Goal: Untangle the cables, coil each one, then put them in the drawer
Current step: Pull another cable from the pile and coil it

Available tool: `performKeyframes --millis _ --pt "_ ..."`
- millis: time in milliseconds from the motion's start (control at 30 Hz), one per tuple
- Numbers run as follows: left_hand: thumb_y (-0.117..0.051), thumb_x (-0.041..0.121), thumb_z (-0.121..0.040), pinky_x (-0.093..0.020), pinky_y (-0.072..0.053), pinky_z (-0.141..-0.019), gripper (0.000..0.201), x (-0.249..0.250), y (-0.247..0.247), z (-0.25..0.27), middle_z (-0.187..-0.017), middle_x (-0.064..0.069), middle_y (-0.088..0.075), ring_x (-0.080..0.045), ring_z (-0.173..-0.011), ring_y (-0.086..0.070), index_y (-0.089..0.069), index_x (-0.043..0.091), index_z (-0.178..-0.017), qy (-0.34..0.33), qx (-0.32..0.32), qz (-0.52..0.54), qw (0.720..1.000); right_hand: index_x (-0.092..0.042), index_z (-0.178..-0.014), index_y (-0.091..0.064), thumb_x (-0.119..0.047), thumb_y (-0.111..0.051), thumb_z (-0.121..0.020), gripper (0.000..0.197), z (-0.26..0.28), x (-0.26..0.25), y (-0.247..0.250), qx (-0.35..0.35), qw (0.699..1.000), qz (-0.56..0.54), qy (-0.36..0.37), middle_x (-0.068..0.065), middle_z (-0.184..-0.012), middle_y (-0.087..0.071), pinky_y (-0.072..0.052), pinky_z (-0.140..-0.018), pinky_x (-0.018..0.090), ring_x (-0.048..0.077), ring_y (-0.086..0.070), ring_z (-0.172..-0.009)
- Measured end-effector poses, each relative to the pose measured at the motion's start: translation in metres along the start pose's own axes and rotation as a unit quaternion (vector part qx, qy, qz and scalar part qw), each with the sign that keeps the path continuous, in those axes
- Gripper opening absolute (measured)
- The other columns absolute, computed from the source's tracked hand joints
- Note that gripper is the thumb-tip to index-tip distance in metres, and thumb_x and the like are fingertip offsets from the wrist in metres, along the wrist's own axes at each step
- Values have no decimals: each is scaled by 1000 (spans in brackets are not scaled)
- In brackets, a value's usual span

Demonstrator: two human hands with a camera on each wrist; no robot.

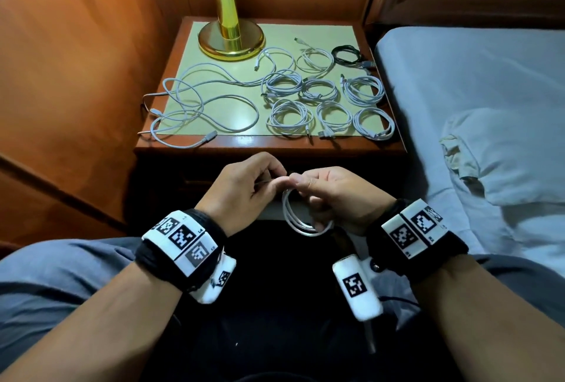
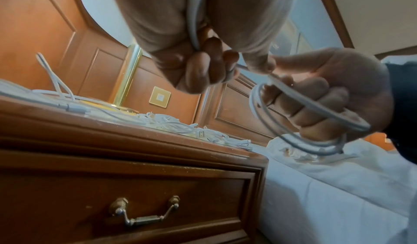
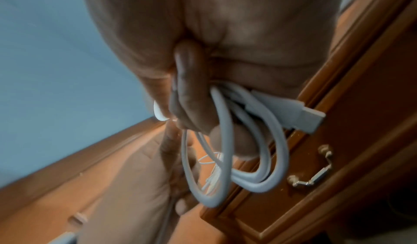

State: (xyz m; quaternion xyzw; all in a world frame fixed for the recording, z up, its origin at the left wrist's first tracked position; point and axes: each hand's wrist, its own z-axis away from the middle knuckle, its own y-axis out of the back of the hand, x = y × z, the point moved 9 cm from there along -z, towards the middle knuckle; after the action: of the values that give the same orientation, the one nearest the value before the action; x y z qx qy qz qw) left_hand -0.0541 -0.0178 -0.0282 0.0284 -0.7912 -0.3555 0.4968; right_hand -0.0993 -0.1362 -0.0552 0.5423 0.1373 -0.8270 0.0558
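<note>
White cable (image 1: 301,216), part-coiled: loops hang from the right hand (image 1: 339,198), fingers curled through them, while the free tail runs leftward, pinched in the left hand (image 1: 244,189), both held before the worktop (image 1: 244,140). Right wrist view alone shows the USB plug (image 3: 291,113) at the palm; left wrist view shows the drawer (image 2: 126,199) closed below.

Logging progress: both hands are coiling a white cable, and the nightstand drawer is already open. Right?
Not quite. The wooden nightstand drawer is shut, as the left wrist view shows. The left hand and right hand do hold the white cable.
</note>
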Motion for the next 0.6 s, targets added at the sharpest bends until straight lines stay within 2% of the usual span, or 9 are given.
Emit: performKeyframes --millis 67,133,167,233,333,400,433,533,600 --pt "-58 41 -96 -27 -50 -66 23 1 -6 0 -77 3 -66 -8 -69 -60 -68 21 -97 14 -14 20 1000 -4 -91 -50 -31 -56 -91 28 2 -5 -2 -8 999 -35 10 -5 -49 -28 -37 -41 24 7 -25 -36" --pt "-54 51 -93 -28 -49 -70 33 2 -15 2 -78 6 -66 -3 -73 -60 -67 21 -93 29 -45 56 997 -7 -82 -47 -28 -50 -98 27 3 -7 0 4 998 -68 12 -6 -50 -26 -37 -40 23 6 -22 -37" --pt "-57 50 -91 -29 -49 -69 31 3 -19 3 -77 5 -65 -4 -71 -58 -65 20 -92 33 -59 61 996 -10 -78 -47 -27 -47 -101 29 3 -7 1 11 997 -78 13 -6 -50 -26 -37 -40 22 6 -22 -37" --pt "-59 43 -91 -33 -47 -67 27 1 -23 2 -75 0 -62 -13 -68 -56 -62 16 -89 29 -72 33 996 -11 -73 -46 -26 -44 -102 33 2 -7 1 23 995 -95 20 -5 -52 -25 -39 -41 22 6 -22 -38" --pt "-51 38 -96 -29 -38 -60 28 -1 -20 -1 -67 3 -52 -11 -62 -47 -49 17 -77 18 -52 -21 998 -10 -77 -48 -25 -46 -102 30 -1 -2 2 55 990 -129 26 -1 -55 -32 -43 -42 23 7 -30 -40" --pt "-50 41 -98 -27 -36 -58 32 -1 -17 -1 -64 5 -48 -11 -60 -43 -45 21 -74 18 -35 -31 999 -9 -80 -49 -24 -47 -102 27 -2 2 4 75 987 -143 22 -1 -56 -37 -40 -40 22 8 -33 -42" --pt "-51 42 -99 -26 -37 -58 31 -2 -15 -1 -65 5 -51 -10 -61 -46 -49 21 -76 23 -28 -27 999 -10 -80 -49 -25 -47 -102 28 -3 3 4 81 985 -149 17 -3 -56 -36 -35 -39 21 8 -31 -43" --pt "-53 35 -99 -22 -42 -64 18 -11 -5 -4 -74 14 -61 -2 -65 -53 -63 19 -98 54 -7 33 998 -15 -76 -46 -29 -44 -104 31 -1 0 14 106 978 -182 7 -5 -56 -30 -25 -39 17 6 -24 -40" --pt "-55 26 -97 -25 -46 -66 13 -15 4 -6 -78 9 -64 -8 -68 -56 -65 20 -103 58 6 54 997 -17 -76 -44 -30 -44 -104 31 1 -7 24 124 970 -205 24 -3 -58 -27 -23 -38 16 5 -22 -39"
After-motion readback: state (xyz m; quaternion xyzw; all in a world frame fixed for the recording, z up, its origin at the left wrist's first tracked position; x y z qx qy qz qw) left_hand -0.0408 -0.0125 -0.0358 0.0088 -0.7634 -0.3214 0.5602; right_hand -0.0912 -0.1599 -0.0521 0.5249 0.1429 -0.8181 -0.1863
